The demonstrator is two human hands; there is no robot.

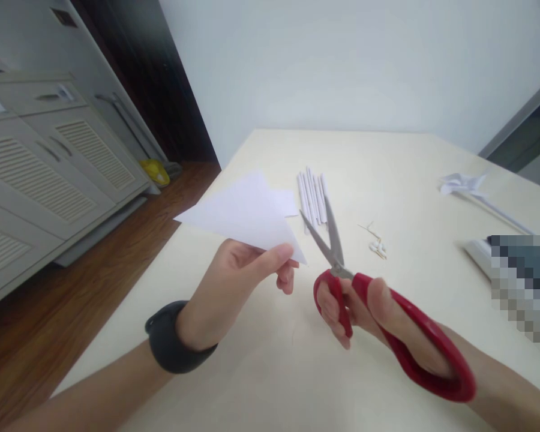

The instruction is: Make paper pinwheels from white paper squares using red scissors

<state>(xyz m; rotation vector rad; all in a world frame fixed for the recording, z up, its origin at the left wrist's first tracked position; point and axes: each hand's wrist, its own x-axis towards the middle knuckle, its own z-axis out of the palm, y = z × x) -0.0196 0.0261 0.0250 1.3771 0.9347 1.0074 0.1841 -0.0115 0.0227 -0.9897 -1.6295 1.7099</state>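
Paper point(238, 210), triangular in outline, held up over the desk point(387, 180) in the left hand point(256, 267), pinched near one corner with thumb on top and fingers beneath. Dark watch point(168, 345) on the same wrist. In the right hand point(364, 315), scissors point(337, 266) gripped by red handles, thumb through the larger loop; blades spread, pointing away, near the paper but apart from it. Beyond, on the desk: a small sheet point(285, 203), partly hidden by the paper; white rolls point(312, 195), side by side; white-and-gold bits point(378, 247), too small to name. Farther right, a white pinwheel point(461, 183) on its stick. Off left, a pale cabinet point(18, 174) and something yellow point(155, 172) on the floor point(200, 180).
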